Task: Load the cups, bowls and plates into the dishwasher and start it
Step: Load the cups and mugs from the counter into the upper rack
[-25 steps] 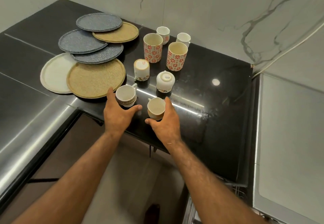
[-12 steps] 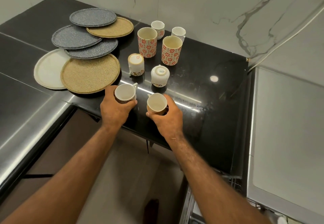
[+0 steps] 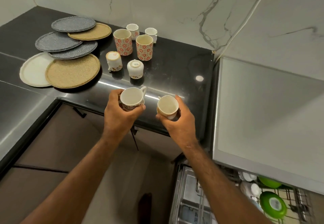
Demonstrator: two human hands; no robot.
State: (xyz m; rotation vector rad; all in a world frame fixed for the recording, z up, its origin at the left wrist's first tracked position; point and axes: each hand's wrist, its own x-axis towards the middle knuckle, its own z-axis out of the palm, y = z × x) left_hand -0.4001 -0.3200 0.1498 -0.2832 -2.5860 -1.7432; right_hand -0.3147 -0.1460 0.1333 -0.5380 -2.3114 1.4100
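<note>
My left hand point(image 3: 121, 116) grips a white patterned handled teacup point(image 3: 132, 98); my right hand point(image 3: 178, 120) curls round a plain cream ceramic cup point(image 3: 168, 107). Both cups are held upright over the glossy black counter point(image 3: 175, 69) edge.

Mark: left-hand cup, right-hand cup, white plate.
left-hand cup point(image 3: 131, 96), head view, inner bottom
right-hand cup point(image 3: 167, 104), head view, inner bottom
white plate point(image 3: 33, 69), head view, bare left half

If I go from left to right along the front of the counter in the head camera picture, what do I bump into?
White plate → big tan plate → handled cup in the left hand → plain cup in the right hand.
</note>
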